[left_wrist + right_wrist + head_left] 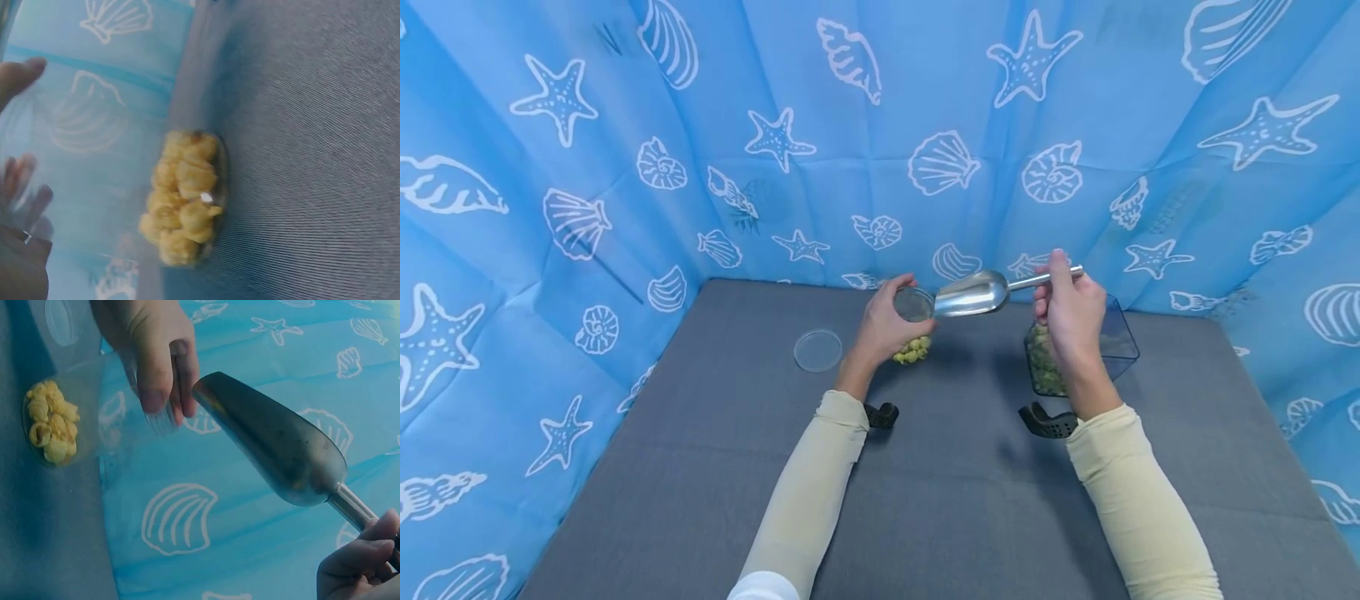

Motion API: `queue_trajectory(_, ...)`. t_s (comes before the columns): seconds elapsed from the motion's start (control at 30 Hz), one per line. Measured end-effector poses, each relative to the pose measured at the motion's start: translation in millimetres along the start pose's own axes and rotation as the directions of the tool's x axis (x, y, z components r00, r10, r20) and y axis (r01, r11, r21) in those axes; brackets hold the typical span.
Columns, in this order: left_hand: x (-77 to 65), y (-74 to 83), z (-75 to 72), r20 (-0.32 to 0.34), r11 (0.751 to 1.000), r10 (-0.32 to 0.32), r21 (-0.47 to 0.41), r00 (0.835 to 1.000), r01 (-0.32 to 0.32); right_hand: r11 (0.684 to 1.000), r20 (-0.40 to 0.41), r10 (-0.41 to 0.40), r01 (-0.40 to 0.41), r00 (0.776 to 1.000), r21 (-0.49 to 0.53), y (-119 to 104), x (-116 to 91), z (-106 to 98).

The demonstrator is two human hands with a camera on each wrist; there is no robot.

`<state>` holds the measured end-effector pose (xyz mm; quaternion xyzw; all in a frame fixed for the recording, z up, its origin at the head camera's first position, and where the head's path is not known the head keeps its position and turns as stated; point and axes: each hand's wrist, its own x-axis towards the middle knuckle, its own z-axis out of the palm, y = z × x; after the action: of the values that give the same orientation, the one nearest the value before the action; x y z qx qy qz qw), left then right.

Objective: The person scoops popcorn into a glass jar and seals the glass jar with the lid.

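My left hand (880, 327) grips a clear jar (914, 304) near its round open mouth, fingers on one side and thumb on the other. Yellow popcorn (181, 200) lies in the bottom of the jar, close to the table. In the right wrist view the left thumb and fingers wrap the rim end. My right hand (1073, 317) holds a metal scoop (973, 294) by its handle, raised above the table. The scoop's tip is right beside the jar's mouth. From below, in the right wrist view, the scoop's outer side (275, 444) shows; its inside is hidden there.
A clear rectangular bin (1122, 332) with yellow-green pieces (1047, 367) sits beneath my right hand, partly covered by it. A clear round lid (817, 350) lies left of the jar on the grey cloth-covered table (940, 492). A blue shell-patterned curtain (880, 100) stands behind.
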<state>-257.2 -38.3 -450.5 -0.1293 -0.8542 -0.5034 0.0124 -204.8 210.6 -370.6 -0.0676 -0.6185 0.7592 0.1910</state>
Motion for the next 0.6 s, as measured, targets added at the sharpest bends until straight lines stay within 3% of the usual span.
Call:
queue_trajectory(0.17,-1.9,9.8,-2.6,0.02,0.995,-0.018,0.101,1.0,0.016,0.998,-0.04,-0.016,0.018,0.999,0.064,-6.2,2.9,-8.6)
queue_trajectory(0.33,-4.1,22.0,-1.8,0.005,0.985,0.014,0.175,1.0,-0.015,0.989,-0.071,-0.032,0.042,0.997,0.139,-11.8,6.4,-18.4)
queue_trajectory(0.43,-4.5,31.4,-0.8,-0.025,0.982,0.072,0.176,0.997,-0.066,0.986,-0.097,-0.051,0.066,0.994,0.15,-16.0,7.7,-23.8)
queue_trajectory(0.6,-7.0,50.9,4.2,-0.035,0.985,0.142,0.101,0.989,-0.138,0.987,-0.128,-0.058,0.076,0.99,0.141,-24.2,8.8,-35.8)
